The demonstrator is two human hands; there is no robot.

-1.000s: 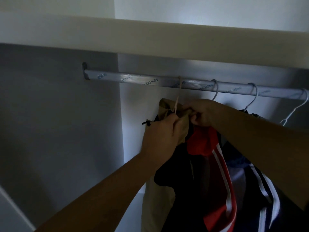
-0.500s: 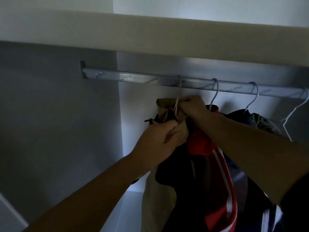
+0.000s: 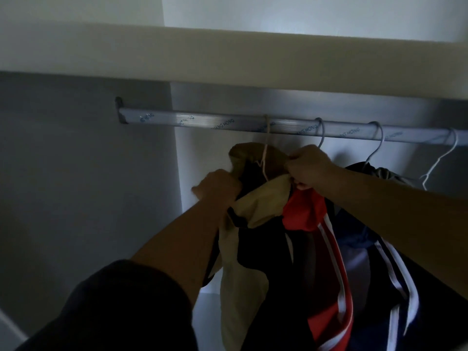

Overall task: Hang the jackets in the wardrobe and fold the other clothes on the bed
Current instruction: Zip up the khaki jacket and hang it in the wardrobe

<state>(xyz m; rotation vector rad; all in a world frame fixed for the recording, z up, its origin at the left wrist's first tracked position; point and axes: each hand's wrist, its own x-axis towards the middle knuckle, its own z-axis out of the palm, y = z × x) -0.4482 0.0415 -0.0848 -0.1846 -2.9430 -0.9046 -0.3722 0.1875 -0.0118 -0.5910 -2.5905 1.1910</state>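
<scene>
Dark short sleeve (image 3: 131, 300), bare forearms

Tan-and-black jacket (image 3: 255, 206), centre frame, hangs bunched on a tan hanger (image 3: 266, 138) hooked over the wardrobe rail (image 3: 202, 121), upper mid. Red jacket (image 3: 301, 211) w/ white stripes touches its right side. Navy jacket (image 3: 372, 287) w/ white stripes hangs further right, lower right.

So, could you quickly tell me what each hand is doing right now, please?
Left hand: closed, gripping the shoulder of the beige-and-black jacket.
Right hand: closed, pinching the same jacket's beige fabric near the collar.
</scene>
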